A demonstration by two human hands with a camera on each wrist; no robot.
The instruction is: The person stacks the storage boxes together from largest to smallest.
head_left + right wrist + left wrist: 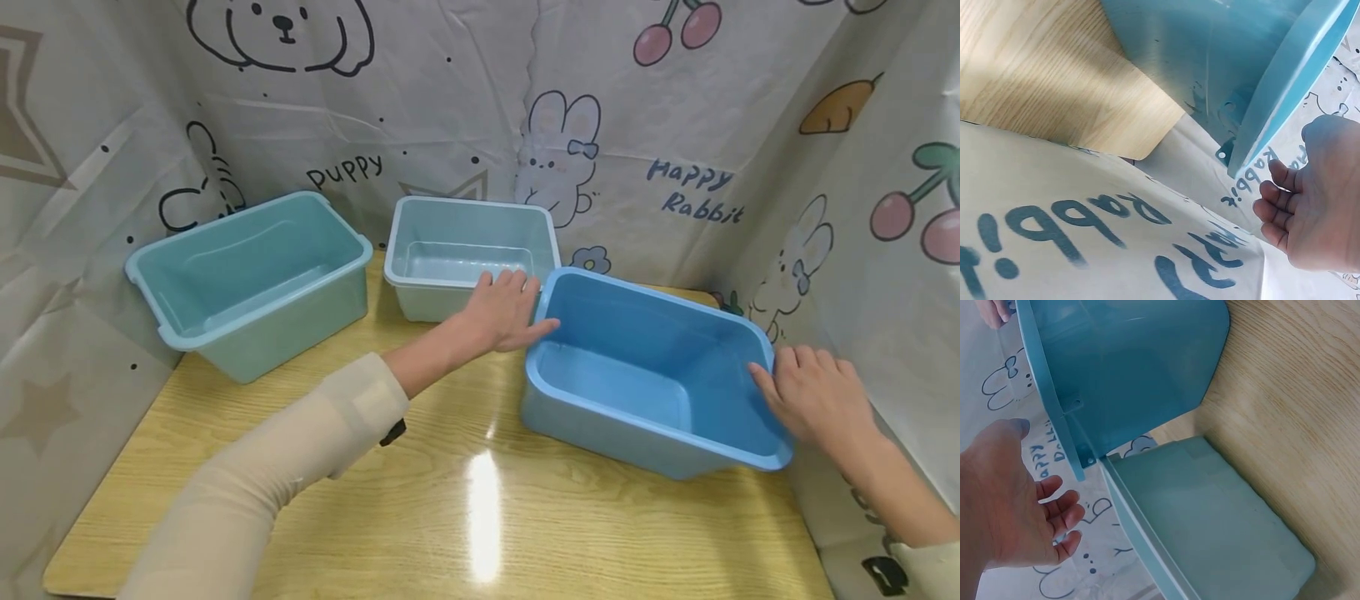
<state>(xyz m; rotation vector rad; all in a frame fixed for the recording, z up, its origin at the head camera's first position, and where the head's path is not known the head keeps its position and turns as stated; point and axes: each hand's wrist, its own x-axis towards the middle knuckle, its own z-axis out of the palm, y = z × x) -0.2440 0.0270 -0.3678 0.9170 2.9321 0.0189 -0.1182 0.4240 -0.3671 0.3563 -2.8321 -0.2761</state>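
A large blue plastic bin (615, 439) stands upright on the right of the table, turned at a slant. My left hand (504, 315) hovers at its left rim, thumb reaching over the edge and fingers over the front of a smaller pale green bin (427, 304). In the left wrist view that hand (1013, 503) shows loosely bent fingers, with a gap to the blue bin's rim. At the opposite end, my right hand (821, 398) is beside the right rim, thumb toward the inside. The right wrist view shows its relaxed fingers (1275, 234) just off the rim.
A larger green bin (307, 333) stands at the back left. The wooden table (375, 533) reaches to printed cloth walls (465, 108) behind and at both sides. The blue bin's right end lies close to the right cloth (885, 333). No contents show inside the bins.
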